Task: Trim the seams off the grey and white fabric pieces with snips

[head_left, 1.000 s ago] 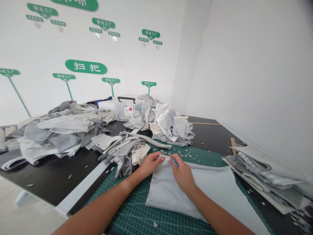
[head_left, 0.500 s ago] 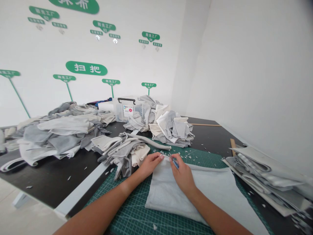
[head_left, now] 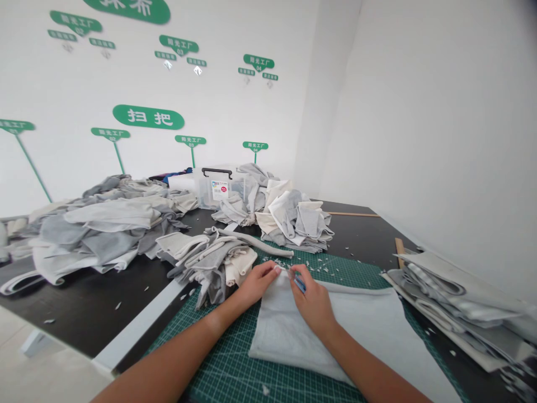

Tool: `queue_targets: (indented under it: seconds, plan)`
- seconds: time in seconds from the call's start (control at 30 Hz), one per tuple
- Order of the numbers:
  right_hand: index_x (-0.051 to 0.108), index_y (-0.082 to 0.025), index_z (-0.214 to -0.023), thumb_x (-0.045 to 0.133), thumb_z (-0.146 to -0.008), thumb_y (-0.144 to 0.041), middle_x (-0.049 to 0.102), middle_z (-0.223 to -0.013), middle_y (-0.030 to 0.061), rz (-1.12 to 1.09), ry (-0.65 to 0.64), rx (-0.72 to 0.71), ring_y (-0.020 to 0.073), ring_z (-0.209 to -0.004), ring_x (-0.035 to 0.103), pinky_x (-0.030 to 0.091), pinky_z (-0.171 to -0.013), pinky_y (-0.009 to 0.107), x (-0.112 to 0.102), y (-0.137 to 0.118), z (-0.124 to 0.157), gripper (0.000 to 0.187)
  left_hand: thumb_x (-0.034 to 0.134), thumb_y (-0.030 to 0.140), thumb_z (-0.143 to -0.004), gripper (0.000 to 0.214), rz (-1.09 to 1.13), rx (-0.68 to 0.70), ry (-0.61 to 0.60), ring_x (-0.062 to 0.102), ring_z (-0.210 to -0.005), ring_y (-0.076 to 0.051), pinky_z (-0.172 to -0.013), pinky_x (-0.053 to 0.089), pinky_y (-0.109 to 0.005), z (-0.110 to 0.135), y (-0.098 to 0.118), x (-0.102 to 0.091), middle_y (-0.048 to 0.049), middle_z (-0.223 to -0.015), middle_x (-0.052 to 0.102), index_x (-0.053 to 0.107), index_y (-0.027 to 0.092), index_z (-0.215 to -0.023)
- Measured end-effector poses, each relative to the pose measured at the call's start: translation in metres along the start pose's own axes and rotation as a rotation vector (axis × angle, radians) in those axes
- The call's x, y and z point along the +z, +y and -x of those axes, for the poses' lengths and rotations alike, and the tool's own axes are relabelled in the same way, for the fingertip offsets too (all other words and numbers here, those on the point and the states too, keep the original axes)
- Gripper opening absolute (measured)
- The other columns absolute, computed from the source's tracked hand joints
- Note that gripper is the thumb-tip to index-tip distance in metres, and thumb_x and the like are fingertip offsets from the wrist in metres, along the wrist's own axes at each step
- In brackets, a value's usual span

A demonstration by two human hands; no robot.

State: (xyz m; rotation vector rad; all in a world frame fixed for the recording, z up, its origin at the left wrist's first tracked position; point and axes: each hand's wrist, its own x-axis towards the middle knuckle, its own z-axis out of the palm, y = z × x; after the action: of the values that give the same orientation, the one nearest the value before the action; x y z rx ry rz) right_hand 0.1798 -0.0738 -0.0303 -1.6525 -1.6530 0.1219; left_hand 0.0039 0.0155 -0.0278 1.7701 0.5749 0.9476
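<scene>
A pale grey piece of fabric (head_left: 289, 330) lies over the green gridded cutting mat (head_left: 226, 364), its far edge thick like a rolled seam. My left hand (head_left: 260, 280) pinches the far left corner of this fabric between thumb and fingers. Close beside it, my right hand (head_left: 312, 296) is closed around a small blue tool (head_left: 299, 282), mostly hidden by the fingers, so its kind cannot be made out. Its tip is at the fabric's far edge, a short way from my left fingertips. Grey lint scraps (head_left: 323, 264) lie just beyond both hands.
Heaps of grey and white cloth stand at the left (head_left: 100, 224) and back (head_left: 293, 215). A smaller cloth bunch (head_left: 213, 254) lies left of my hands. Behind is a clear lidded box (head_left: 210, 193). Folded fabric (head_left: 453, 308) is stacked right; a wooden strip (head_left: 399, 251) lies beyond it.
My right hand and the blue tool have shifted very slightly at the fabric's edge. My left hand keeps its pinch, and the fabric lies nearly the same.
</scene>
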Motion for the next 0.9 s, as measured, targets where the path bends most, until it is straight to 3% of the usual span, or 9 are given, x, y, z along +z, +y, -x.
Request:
queue_targets:
  seconds: [0.37, 0.6, 0.9]
  plan:
    - [0.057, -0.031, -0.113, 0.047, -0.101, -0.038, 0.073, -0.091, -0.0028, 0.031, -0.014, -0.003, 0.0217, -0.079, 0.072, 0.043, -0.067, 0.025, 0.000, 0.000, -0.001, 0.017, 0.056, 0.053, -0.095, 0.040, 0.018, 0.023, -0.043, 0.047, -0.074, -0.014, -0.072, 0.038, -0.025, 0.000, -0.003, 0.002, 0.0002, -0.078, 0.054, 0.062, 0.014, -0.090]
    - [0.056, -0.032, -0.112, 0.046, -0.102, -0.041, 0.074, -0.097, -0.0021, 0.026, 0.013, 0.049, 0.0239, -0.093, 0.073, 0.045, -0.072, 0.027, -0.001, -0.001, -0.001, 0.017, 0.058, 0.054, -0.093, 0.040, 0.002, -0.007, -0.025, 0.045, -0.070, -0.013, -0.066, 0.035, -0.024, 0.000, -0.003, 0.000, 0.0015, -0.075, 0.052, 0.061, 0.014, -0.089]
    - [0.057, -0.031, -0.110, 0.043, -0.102, -0.056, 0.074, -0.091, -0.0011, 0.033, -0.041, 0.069, 0.0246, -0.092, 0.072, 0.043, -0.070, 0.027, -0.007, -0.012, -0.001, 0.030, 0.059, 0.049, -0.093, 0.036, 0.010, 0.013, -0.016, 0.049, -0.073, -0.014, -0.071, 0.038, -0.025, -0.001, -0.003, 0.000, -0.0003, -0.078, 0.057, 0.064, 0.013, -0.090]
